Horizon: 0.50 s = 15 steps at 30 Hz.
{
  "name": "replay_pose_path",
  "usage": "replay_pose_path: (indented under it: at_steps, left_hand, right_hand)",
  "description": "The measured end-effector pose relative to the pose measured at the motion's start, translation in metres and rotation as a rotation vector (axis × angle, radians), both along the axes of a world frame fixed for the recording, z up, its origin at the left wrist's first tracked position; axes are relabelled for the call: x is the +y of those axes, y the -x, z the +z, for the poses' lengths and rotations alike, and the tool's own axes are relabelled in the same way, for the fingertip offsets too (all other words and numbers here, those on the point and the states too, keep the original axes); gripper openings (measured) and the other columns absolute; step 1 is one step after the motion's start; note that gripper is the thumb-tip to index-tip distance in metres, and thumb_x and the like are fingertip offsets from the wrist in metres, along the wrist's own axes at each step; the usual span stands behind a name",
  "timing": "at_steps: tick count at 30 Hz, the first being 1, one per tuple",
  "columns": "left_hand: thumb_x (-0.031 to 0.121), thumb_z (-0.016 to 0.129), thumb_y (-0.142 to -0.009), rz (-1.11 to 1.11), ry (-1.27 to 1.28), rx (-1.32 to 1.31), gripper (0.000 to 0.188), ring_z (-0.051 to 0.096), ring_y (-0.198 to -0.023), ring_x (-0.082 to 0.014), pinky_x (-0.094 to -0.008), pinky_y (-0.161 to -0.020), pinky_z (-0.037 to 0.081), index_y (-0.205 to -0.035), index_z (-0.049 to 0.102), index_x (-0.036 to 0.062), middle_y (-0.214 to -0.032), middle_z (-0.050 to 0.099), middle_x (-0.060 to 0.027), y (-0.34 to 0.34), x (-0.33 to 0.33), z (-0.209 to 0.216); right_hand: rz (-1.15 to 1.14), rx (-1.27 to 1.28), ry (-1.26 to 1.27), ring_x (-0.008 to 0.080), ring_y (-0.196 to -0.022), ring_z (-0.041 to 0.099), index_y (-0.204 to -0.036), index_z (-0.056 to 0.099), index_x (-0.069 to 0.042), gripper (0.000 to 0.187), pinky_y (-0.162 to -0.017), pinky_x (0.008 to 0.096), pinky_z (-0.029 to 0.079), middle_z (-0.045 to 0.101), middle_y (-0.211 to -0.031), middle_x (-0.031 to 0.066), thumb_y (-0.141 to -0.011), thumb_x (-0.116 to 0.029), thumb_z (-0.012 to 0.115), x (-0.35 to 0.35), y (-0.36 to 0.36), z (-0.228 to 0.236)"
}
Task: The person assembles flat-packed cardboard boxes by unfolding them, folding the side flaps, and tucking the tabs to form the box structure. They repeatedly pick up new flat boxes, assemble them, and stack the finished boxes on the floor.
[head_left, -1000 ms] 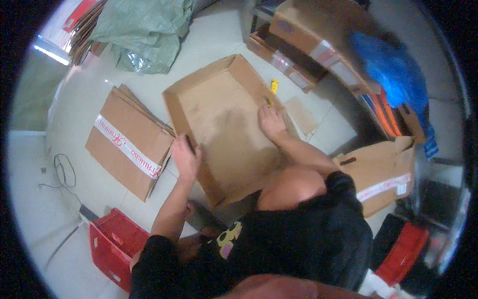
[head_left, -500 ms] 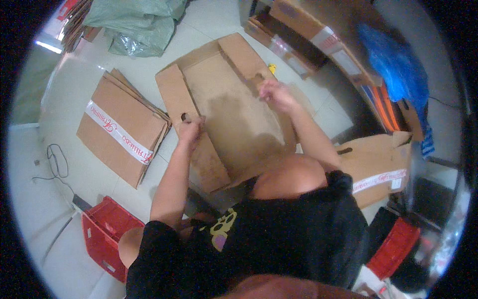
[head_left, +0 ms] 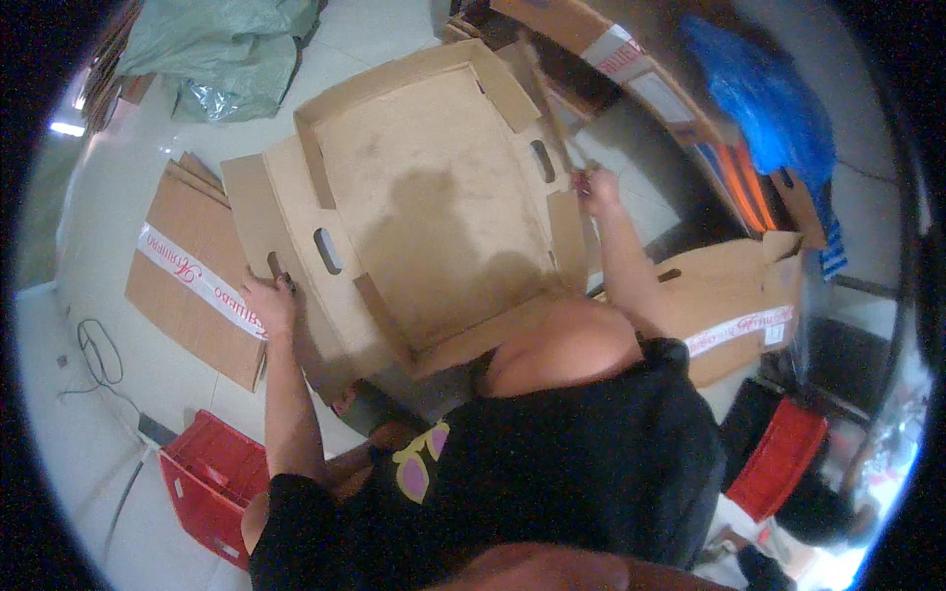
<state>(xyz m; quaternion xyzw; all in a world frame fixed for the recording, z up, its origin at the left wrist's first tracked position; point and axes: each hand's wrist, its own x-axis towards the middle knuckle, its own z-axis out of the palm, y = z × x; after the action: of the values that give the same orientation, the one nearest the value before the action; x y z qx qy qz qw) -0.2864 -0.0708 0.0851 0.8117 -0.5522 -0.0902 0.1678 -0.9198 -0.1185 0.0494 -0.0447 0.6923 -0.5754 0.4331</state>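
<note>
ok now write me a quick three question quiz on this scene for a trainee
1. True or false: the left hand touches the left flap of the open, shallow brown cardboard box.
2. In the picture, the crumpled green plastic sack lies: a) upper left b) upper right c) lower right
3. What lies just left of the box?

Key: 1 true; 2 a; 3 a stack of flattened brown cardboard with white-and-red tape.

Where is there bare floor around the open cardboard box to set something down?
Bare tile shows between the open box and the green sack, and between the flattened cardboard stack and the lower-left red crate. The right side is crowded with cartons, a blue bag and taped cardboard.
</note>
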Motion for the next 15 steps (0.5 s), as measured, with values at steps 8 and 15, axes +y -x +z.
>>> replay_pose_path:
  at_steps: [8,15]
  left_hand:
    - [0.008,0.067,-0.084,-0.511,0.022,-0.12,0.067,0.045,-0.131,-0.0381,-0.0519,-0.108,0.037,-0.146,0.042,0.0078,-0.142,0.046,-0.0199,0.093,0.036,0.012]
    - [0.023,0.066,-0.091,-0.566,-0.415,0.948,0.063,0.057,-0.123,-0.0421,-0.0434,-0.109,0.043,-0.144,0.041,-0.0004,-0.132,0.058,-0.0255,0.091,0.104,-0.022]
  right_hand:
    - [0.968,1.062,-0.378,0.0395,-0.098,0.066,-0.126,0.053,0.001,0.047,-0.087,0.0491,0.049,0.067,-0.112,0.0204,-0.099,-0.036,0.059,0.084,-0.086,0.059]
    - [1.727,1.292,0.101,0.0384,-0.108,0.064,-0.121,0.062,-0.01,0.04,-0.091,0.0475,0.052,0.067,-0.118,0.0161,-0.09,-0.035,0.065,0.181,-0.124,0.098]
